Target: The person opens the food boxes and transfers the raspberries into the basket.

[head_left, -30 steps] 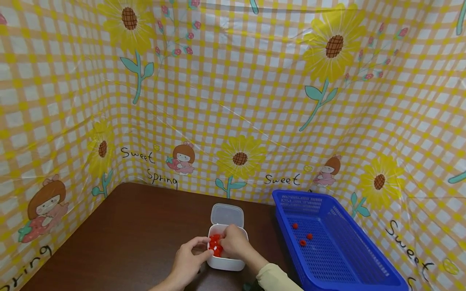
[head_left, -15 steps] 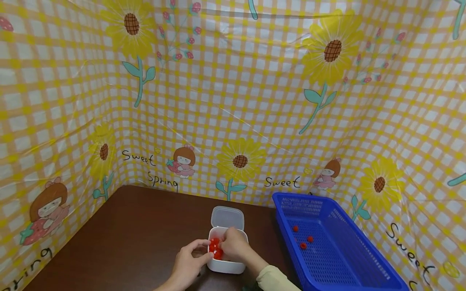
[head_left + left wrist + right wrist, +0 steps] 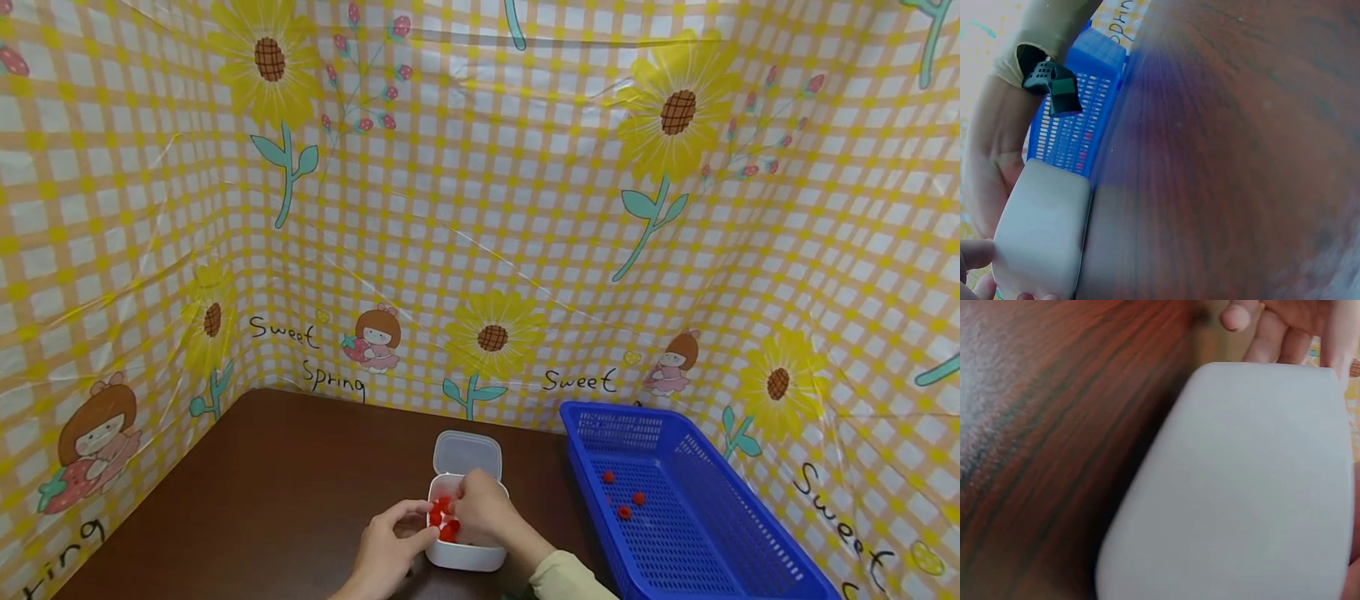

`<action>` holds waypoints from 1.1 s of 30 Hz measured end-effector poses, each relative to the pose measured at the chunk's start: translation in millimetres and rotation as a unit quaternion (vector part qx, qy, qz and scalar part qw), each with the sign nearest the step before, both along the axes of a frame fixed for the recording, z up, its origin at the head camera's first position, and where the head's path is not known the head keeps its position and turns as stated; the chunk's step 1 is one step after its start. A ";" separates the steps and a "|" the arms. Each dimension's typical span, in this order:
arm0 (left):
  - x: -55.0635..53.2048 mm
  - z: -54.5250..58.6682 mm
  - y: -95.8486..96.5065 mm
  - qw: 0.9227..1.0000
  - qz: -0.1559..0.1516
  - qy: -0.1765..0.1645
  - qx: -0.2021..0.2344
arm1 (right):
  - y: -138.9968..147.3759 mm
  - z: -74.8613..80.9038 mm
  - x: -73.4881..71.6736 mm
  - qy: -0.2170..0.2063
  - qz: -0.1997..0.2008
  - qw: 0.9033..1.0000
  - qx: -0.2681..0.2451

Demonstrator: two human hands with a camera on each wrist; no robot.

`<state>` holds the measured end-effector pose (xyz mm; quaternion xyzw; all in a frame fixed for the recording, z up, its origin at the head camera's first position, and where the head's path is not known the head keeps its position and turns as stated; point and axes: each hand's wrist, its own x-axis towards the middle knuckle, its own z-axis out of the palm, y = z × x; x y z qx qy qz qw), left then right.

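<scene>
A small white box (image 3: 467,557) stands on the table with its translucent lid (image 3: 467,456) folded back behind it. Several small, glossy red pieces (image 3: 450,530) lie along the left side inside. My left hand (image 3: 382,546) grips the box's left rim between thumb and fingers; the left wrist view has its fingertips against the box wall. Over the box's right side, my right hand (image 3: 483,507) reaches in with bent fingers beside the red pieces. Its fingertips are down inside, so I cannot tell what they hold. Box walls fill much of both wrist views.
To the right is a long blue plastic basket (image 3: 678,550) with perforated sides. Three small red pieces (image 3: 625,512) lie toward its left side. The brown wooden table (image 3: 247,500) extends left, and a checked sunflower cloth (image 3: 420,192) hangs behind and on both sides.
The red pieces inside the box have shifted and spread apart, with more white showing between them. My right hand moves slightly within the box, while my left stays on its rim.
</scene>
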<state>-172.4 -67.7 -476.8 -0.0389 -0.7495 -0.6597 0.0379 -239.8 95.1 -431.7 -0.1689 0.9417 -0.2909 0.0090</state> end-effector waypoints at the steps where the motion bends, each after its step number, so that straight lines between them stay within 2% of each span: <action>1: 0.2 -0.4 0.0 1.000 0.001 0.000 -0.002 | 0.7 0.9 -0.6 0.002 0.004 1.000 -0.001; 5: 0.2 -1.2 0.3 1.000 0.002 0.003 -0.004 | 5.2 5.3 -4.2 -0.008 0.024 0.999 -0.019; 12: 0.5 -2.0 0.5 1.000 0.007 0.012 -0.010 | 15.0 27.1 -6.3 -0.059 0.036 0.995 -0.068; 18: 1.3 -0.8 0.1 1.000 0.006 -0.008 -0.012 | 24.7 42.5 -11.2 -0.094 0.013 0.992 -0.081; 22: 0.9 -0.6 0.5 1.000 0.008 -0.008 -0.017 | 30.1 51.5 -14.8 -0.114 -0.009 0.989 -0.096; 27: 0.4 -0.8 1.2 1.000 0.015 0.002 -0.013 | 37.8 62.9 -20.7 -0.116 -0.024 0.986 -0.116; 33: 0.0 0.0 1.8 1.000 0.020 -0.003 -0.013 | 52.5 78.1 -28.2 -0.113 -0.035 0.983 -0.141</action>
